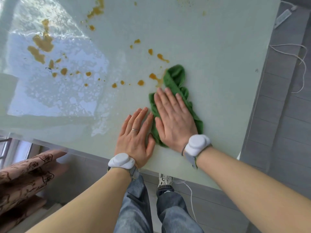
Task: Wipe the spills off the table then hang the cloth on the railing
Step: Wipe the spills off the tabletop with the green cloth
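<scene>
Cloth [176, 91], green, lay bunched on table [218, 47] beside orange spills [42, 44]. Right hand [173, 118] pressed flat on it, fingers extended. Left hand [134, 138] flat alongside, fingers spread, grasping nothing.

The right hand [175, 118] lies flat, fingers spread, on a crumpled green cloth [176, 78] on the pale glossy table [218, 47], and the cloth's far end touches an orange smear. The left hand [136, 138], wearing a ring, rests palm down on the bare tabletop just left of the cloth, near the table's near edge, and both wrists carry white bands. Orange spills [42, 42] are scattered across the far and left parts of the table, with the largest patches at far left in a wet, bubbly area.
</scene>
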A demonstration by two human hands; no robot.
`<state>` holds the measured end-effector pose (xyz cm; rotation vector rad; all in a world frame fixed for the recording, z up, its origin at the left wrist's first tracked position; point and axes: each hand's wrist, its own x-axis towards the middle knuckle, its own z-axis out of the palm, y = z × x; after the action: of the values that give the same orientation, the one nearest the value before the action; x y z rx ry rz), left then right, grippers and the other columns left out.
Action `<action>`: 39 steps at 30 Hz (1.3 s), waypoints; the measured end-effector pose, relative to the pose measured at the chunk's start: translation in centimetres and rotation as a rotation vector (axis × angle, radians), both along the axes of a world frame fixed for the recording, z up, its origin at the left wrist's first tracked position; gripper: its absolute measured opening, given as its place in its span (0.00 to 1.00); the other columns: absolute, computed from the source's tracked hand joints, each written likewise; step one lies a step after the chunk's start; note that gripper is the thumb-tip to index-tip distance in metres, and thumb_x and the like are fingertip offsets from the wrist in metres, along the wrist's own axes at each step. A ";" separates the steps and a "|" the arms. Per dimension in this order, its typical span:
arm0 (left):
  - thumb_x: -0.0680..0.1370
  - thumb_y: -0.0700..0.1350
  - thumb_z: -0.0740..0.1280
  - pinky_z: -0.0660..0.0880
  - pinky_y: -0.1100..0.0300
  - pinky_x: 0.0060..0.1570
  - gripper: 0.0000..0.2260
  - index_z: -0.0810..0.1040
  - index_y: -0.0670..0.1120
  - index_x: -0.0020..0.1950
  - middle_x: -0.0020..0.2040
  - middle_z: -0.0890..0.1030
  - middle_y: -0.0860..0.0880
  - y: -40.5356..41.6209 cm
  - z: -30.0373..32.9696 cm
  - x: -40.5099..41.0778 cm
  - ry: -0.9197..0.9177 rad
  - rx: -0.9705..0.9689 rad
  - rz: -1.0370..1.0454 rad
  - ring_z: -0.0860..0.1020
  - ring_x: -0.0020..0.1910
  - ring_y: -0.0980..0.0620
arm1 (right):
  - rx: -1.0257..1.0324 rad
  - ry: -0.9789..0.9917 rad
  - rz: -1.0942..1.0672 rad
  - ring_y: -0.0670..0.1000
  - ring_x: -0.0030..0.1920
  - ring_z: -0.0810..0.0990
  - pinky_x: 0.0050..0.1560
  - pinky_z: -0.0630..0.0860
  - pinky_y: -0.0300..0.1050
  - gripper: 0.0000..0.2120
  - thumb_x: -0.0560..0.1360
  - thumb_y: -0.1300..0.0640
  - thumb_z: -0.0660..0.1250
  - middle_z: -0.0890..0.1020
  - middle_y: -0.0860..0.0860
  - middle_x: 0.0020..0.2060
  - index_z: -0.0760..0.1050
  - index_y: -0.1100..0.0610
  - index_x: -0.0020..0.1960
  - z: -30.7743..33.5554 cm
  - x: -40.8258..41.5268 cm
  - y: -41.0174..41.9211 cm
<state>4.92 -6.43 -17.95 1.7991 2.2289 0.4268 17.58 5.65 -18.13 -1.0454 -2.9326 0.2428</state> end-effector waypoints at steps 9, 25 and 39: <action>0.76 0.44 0.65 0.61 0.44 0.76 0.28 0.68 0.44 0.77 0.78 0.66 0.46 -0.2 -0.2 -0.1 -0.030 0.035 0.022 0.61 0.79 0.47 | 0.038 -0.011 0.201 0.55 0.83 0.53 0.82 0.51 0.56 0.32 0.82 0.47 0.52 0.57 0.55 0.82 0.54 0.60 0.83 -0.8 -1.6 5.6; 0.75 0.44 0.65 0.59 0.46 0.77 0.28 0.69 0.45 0.76 0.78 0.66 0.46 0.0 -0.1 0.0 -0.056 0.065 0.033 0.62 0.79 0.48 | 0.079 0.073 -0.241 0.59 0.82 0.55 0.82 0.52 0.55 0.31 0.84 0.46 0.48 0.58 0.61 0.81 0.56 0.63 0.81 -0.9 -6.6 8.5; 0.75 0.44 0.67 0.60 0.47 0.77 0.24 0.75 0.42 0.71 0.77 0.68 0.45 0.1 -0.2 0.0 -0.077 0.068 0.047 0.62 0.79 0.48 | -0.007 0.023 0.111 0.56 0.83 0.52 0.82 0.53 0.57 0.30 0.84 0.49 0.52 0.55 0.58 0.82 0.55 0.62 0.82 -0.5 0.9 1.3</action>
<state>4.90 -6.35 -18.15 1.7348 2.2329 0.5781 18.52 7.00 -18.62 -0.8747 -2.9751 0.2646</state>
